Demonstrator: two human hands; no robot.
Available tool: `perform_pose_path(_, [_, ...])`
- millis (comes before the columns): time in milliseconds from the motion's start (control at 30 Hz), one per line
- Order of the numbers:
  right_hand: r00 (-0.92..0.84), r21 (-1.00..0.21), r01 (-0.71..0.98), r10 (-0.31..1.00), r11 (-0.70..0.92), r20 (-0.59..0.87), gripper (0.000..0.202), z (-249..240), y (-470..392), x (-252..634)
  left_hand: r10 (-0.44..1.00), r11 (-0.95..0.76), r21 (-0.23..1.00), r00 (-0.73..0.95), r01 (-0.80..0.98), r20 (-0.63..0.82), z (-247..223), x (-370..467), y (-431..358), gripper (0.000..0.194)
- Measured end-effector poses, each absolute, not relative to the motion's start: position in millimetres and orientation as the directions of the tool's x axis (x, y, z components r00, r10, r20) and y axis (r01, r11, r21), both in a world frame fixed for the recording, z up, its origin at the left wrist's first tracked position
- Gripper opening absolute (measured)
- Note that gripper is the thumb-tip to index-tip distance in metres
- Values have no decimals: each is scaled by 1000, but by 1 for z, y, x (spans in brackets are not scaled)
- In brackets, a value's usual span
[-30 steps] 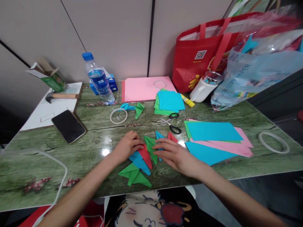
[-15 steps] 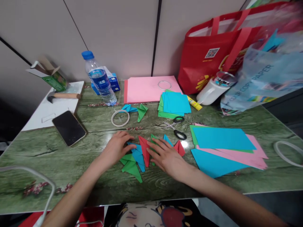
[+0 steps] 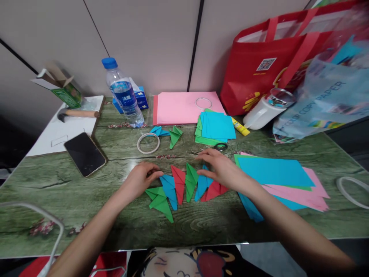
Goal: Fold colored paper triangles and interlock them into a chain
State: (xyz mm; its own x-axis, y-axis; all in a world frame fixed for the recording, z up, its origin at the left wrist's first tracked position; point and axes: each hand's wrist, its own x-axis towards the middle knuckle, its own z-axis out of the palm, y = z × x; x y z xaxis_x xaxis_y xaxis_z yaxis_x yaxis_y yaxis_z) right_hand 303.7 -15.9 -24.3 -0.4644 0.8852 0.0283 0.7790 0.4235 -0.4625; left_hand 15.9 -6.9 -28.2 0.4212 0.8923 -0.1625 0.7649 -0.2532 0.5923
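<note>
Several folded paper pieces lie in a fan on the table: a green one (image 3: 160, 204) at the left, a blue one (image 3: 169, 189), a red one (image 3: 179, 182), a green one (image 3: 190, 182), a blue one (image 3: 203, 186) and a red one (image 3: 213, 191) at the right. My left hand (image 3: 143, 177) rests beside the left blue piece, fingertips at its top, fingers curved and apart. Over the right blue piece's top is my right hand (image 3: 220, 168), fingers spread, thumb near that piece. Behind them lie another blue folded piece (image 3: 160, 131) and a green one (image 3: 175, 136).
A tape roll (image 3: 148, 143), partly covered scissors (image 3: 220, 147) and small blue squares (image 3: 217, 126) lie behind my hands. Large coloured sheets (image 3: 276, 172) are at the right. A phone (image 3: 85, 154), hammer (image 3: 79, 113) and bottle (image 3: 125, 98) stand or lie at the left and back.
My right hand has moved right and back from the middle green piece, uncovering it and the right blue piece. It now partly covers the scissors. My left hand has hardly moved.
</note>
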Motion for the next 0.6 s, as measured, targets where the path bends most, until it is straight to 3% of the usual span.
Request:
perform_pose_path(100, [-472, -484, 789, 877, 378, -85, 53, -24, -13, 304, 885, -231, 590, 419, 773, -203, -29, 16, -9, 25])
perform_pose_path(233, [-501, -462, 797, 853, 389, -146, 67, -23, -15, 300, 858, -245, 638, 470, 730, -208, -33, 12, -14, 49])
perform_pose_path(433, [-570, -471, 719, 821, 511, 20, 47, -21, -29, 277, 890, -315, 541, 441, 780, -118, -40, 12, -25, 58])
perform_pose_path(600, [-608, -446, 706, 794, 550, 17, 52, -20, -31, 250, 898, -308, 541, 427, 783, -106, -42, 13, -28, 55])
